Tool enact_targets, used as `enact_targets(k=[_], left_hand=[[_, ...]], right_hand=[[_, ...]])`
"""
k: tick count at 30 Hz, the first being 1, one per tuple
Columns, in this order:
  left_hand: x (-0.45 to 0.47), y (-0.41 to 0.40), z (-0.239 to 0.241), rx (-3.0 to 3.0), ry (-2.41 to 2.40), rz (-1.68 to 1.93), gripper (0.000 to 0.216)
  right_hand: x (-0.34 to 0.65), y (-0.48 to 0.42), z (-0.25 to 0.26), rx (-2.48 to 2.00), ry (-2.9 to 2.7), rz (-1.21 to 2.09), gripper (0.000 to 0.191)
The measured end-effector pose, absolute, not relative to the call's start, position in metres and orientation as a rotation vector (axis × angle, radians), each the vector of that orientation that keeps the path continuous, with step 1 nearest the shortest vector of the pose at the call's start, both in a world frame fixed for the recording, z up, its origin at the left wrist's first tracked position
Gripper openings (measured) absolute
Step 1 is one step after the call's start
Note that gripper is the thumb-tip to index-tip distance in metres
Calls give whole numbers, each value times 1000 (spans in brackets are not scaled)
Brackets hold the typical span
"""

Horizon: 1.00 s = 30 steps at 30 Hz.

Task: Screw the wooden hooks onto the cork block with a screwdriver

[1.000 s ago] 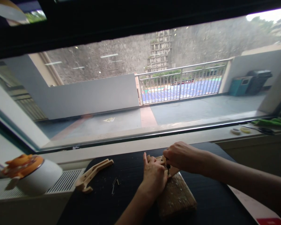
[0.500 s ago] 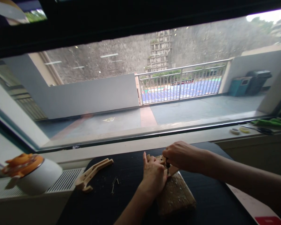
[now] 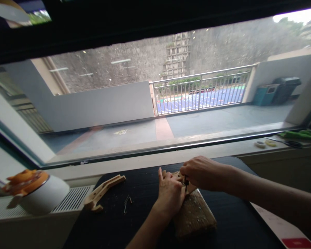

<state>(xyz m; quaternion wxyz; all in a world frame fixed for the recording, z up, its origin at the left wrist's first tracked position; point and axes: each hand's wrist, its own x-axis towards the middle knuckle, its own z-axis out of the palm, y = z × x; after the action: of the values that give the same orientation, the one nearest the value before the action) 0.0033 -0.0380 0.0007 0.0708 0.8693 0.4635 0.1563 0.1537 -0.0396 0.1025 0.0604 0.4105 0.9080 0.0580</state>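
Note:
My left hand (image 3: 170, 194) presses down on a small pale wooden piece (image 3: 176, 177) that rests on a rough brown block (image 3: 194, 215) on the black table (image 3: 134, 221). My right hand (image 3: 202, 172) is closed around a small dark tool (image 3: 186, 182) held upright against that wooden piece. Most of the piece is hidden under both hands. A second carved wooden part (image 3: 102, 192) lies to the left, apart from my hands.
A few small dark nails or bits (image 3: 126, 202) lie between the carved part and my left hand. A white pot with an orange lid (image 3: 35, 192) stands at the left on a vent. Tape rolls (image 3: 265, 144) and a green item (image 3: 302, 134) sit on the window sill.
My hands have stayed on the wooden piece; the right hand shifted very slightly up and left. The view has barely moved.

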Motion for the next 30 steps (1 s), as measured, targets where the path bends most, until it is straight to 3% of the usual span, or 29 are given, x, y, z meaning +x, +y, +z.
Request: enact_targets(k=[10, 18, 30], left_hand=[[3, -37, -4, 2612, 1386, 472, 19], [3, -37, -3, 2629, 1410, 435, 24], [5, -39, -8, 2650, 1416, 486, 19]], right_hand=[[146, -39, 102, 1248, 2654, 238, 17], [152, -39, 101, 1250, 2721, 181, 10], [141, -37, 99, 1254, 2633, 243, 20]])
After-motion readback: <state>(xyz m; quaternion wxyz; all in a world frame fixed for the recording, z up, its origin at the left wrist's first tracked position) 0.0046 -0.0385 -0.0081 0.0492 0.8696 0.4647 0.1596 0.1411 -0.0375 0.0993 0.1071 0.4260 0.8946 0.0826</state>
